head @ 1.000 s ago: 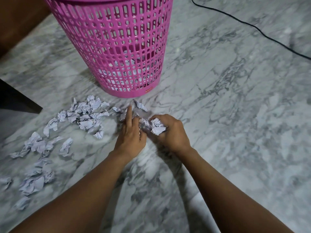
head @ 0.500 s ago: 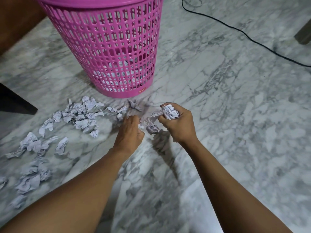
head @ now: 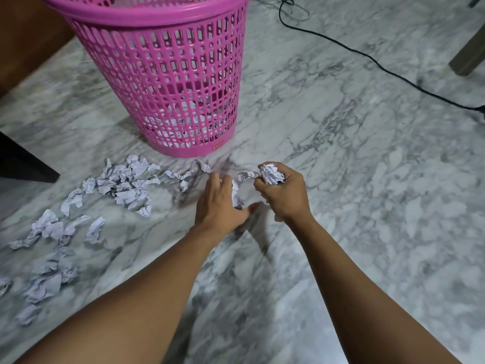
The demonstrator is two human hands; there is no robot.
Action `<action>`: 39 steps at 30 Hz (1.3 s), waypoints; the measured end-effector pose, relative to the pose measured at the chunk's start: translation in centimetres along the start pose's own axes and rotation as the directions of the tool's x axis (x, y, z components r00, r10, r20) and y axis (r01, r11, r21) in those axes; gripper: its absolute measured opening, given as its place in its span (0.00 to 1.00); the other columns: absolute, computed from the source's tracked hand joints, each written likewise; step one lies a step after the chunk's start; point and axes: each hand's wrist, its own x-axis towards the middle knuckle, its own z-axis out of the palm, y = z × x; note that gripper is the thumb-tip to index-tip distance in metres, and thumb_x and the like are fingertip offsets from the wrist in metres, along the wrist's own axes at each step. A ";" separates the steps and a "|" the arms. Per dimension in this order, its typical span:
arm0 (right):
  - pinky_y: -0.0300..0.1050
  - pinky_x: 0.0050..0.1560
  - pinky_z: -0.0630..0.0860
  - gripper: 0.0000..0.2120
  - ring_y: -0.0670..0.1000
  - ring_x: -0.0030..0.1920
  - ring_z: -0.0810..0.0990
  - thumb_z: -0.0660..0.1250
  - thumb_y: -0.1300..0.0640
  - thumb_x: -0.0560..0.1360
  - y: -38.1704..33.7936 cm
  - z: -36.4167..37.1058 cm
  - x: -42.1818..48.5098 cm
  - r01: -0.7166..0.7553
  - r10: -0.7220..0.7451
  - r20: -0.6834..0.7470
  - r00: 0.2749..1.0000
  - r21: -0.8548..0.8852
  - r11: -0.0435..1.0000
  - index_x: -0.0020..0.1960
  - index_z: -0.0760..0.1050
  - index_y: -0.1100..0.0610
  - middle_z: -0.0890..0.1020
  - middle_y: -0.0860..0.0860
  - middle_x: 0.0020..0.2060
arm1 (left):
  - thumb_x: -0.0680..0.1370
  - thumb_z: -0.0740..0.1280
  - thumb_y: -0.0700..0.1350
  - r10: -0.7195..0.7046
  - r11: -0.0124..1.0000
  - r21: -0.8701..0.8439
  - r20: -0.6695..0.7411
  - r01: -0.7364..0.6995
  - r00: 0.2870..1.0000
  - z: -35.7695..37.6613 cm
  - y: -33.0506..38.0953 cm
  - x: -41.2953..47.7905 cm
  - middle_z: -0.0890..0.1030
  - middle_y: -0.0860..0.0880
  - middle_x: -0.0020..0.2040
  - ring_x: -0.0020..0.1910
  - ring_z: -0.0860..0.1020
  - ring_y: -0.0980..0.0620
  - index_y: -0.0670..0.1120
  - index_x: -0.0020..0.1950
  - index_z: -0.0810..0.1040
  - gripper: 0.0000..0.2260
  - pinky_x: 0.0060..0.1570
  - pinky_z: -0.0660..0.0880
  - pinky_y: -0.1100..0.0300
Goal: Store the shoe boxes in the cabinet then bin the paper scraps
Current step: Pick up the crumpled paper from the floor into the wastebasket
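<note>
A pink slatted bin (head: 168, 82) stands on the marble floor, with crumpled paper showing through its lower holes. In front of it my right hand (head: 284, 194) is closed around a wad of paper scraps (head: 270, 173), raised a little off the floor. My left hand (head: 219, 203) is just beside it, fingers curled over a small white scrap (head: 235, 191). Several more crumpled paper scraps (head: 126, 185) lie scattered over the floor to the left, down to the lower left corner (head: 44, 285). No shoe boxes are in view.
A black cable (head: 367, 57) runs across the floor at the upper right. A furniture leg (head: 469, 53) stands at the right edge. Dark wooden furniture (head: 18, 158) sits at the left, with brown wood (head: 26, 35) behind the bin.
My right hand has lifted its wad of scraps off the floor and turned it upward. My left hand has curled its pointing finger and closed over a scrap beside it.
</note>
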 end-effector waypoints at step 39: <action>0.32 0.29 0.68 0.10 0.40 0.27 0.72 0.72 0.66 0.71 -11.1 1.0 -0.8 0.244 -0.242 0.094 0.966 -0.016 0.970 0.44 0.80 0.52 0.77 0.40 0.25 | 0.73 0.69 0.37 -0.093 0.831 -0.557 -0.110 0.016 0.990 -12.2 1.1 2.3 0.83 0.49 0.43 0.41 0.80 0.50 0.44 0.53 0.81 0.09 0.38 0.74 0.63</action>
